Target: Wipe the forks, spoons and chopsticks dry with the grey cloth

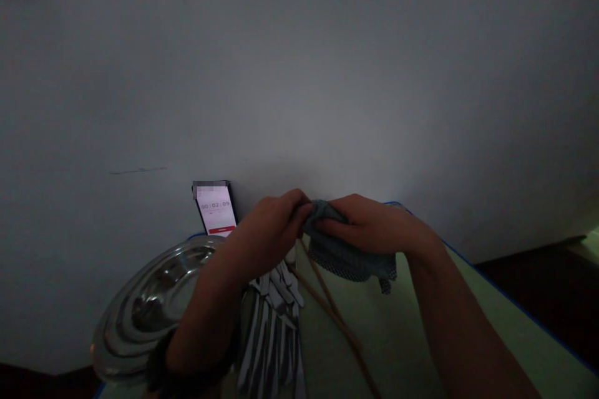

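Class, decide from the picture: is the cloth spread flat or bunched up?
Bunched up: the cloth is gathered in the right hand, its lower part hanging loose.

I see my right hand (pixel 362 221) gripping a cloth (pixel 349 257), my left hand (pixel 278 217) pinching its end. Cutlery (pixel 272 349) lies beside metal bowls (pixel 116 315).

Bare left hand (pixel 281 218), bare right hand (pixel 372 221), bare forearms (pixel 461 318), dark band or cuff (pixel 196 380) around left forearm, unclear which
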{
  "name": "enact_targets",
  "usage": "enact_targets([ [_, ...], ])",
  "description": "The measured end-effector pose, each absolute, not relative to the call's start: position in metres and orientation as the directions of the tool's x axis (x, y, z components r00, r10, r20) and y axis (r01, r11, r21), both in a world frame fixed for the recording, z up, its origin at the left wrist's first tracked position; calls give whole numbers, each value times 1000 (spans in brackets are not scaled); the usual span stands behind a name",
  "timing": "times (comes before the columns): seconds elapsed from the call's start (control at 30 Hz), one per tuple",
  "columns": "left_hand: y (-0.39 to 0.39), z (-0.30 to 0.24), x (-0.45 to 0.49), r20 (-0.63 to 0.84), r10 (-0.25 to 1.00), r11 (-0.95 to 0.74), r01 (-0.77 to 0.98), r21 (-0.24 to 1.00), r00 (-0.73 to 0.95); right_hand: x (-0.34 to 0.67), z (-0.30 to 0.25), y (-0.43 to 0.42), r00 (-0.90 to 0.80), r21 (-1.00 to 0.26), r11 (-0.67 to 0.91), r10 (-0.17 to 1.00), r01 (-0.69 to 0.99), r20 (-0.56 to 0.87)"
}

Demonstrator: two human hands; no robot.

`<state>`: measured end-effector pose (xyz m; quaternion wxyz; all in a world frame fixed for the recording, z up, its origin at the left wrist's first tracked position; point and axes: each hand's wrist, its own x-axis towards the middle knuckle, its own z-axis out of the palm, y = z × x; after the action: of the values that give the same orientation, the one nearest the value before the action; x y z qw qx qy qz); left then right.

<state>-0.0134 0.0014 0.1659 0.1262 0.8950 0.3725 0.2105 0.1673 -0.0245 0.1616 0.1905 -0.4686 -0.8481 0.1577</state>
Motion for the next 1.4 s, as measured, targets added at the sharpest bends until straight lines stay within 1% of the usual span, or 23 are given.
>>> enact_targets([
  [0.07,-1,167,-10,292,715,-699,650,298,635,166,159,-21,-486,-426,516,854,743,187],
  [0.17,0,168,-13,294,710,-704,656,271,640,166,156,-17,-539,-479,551,823,684,179],
  [0.27,5,171,-25,307,726,-688,654,315,616,169,155,-14,-584,-558,562,795,611,162],
  [0.4,14,170,-41,292,770,-638,660,396,568,180,154,-15,-588,-646,498,804,579,92],
  [0.53,17,170,-44,312,801,-598,686,414,510,197,153,-19,-581,-709,432,813,558,38],
  [0.63,15,170,-38,330,799,-601,680,420,502,203,154,-23,-558,-712,387,830,585,-8],
  [0.7,13,170,-32,333,788,-616,670,415,519,200,156,-25,-557,-690,392,830,608,-20],
  [0.9,11,162,-17,346,753,-657,661,362,559,180,156,-20,-554,-584,480,831,655,62],
  [0.97,12,160,-16,337,760,-649,670,360,555,181,153,-16,-564,-603,475,824,641,50],
  [1.1,12,163,-20,288,771,-635,650,417,568,192,147,-12,-594,-699,410,804,586,-26],
  [1.2,12,168,-26,295,775,-629,643,436,558,200,146,-12,-600,-752,374,799,543,-36],
  [1.3,11,171,-31,304,783,-621,657,428,543,204,146,-13,-594,-779,351,804,521,-35],
  [1.4,11,171,-32,284,797,-602,669,436,532,206,147,-14,-580,-804,299,811,513,-69],
])
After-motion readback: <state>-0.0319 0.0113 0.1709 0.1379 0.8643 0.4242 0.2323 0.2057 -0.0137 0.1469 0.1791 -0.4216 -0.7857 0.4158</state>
